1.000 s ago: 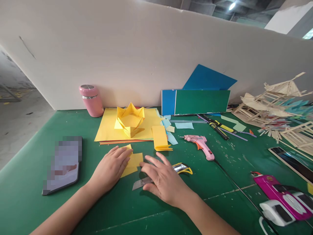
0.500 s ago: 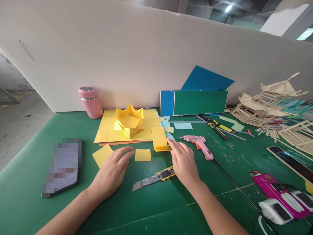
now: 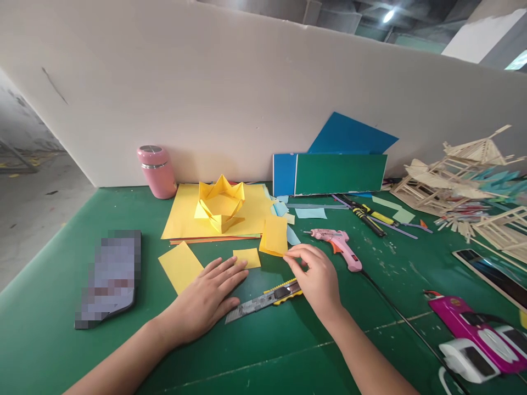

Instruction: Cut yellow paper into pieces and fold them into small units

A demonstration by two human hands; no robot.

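My left hand (image 3: 208, 299) lies flat with its fingers apart, the fingertips on the edge of a small yellow paper piece (image 3: 247, 257). A larger yellow paper piece (image 3: 180, 266) lies partly beneath or behind that hand. With thumb and forefinger, my right hand (image 3: 315, 277) pinches the near right corner of a folded yellow paper (image 3: 274, 236). Between my hands is a utility knife (image 3: 263, 300), its blade out and its tip close to my left thumb; my right hand hides the handle's end. A pointed yellow folded-paper ring (image 3: 221, 211) stands behind, on yellow sheets (image 3: 177, 222).
On the right are a pink glue gun (image 3: 340, 247) with a black cord, a magenta power strip (image 3: 469, 323), pliers (image 3: 366, 216) and a wooden stick model (image 3: 436, 181). A pink flask (image 3: 157, 173) and a pixelated, phone-like object (image 3: 111, 280) stand left. A pale board (image 3: 230, 104) rises behind.
My left hand has come down flat and moved right onto the small yellow piece, which has turned slightly. My right fingers have closed into a pinch on the folded paper's corner.
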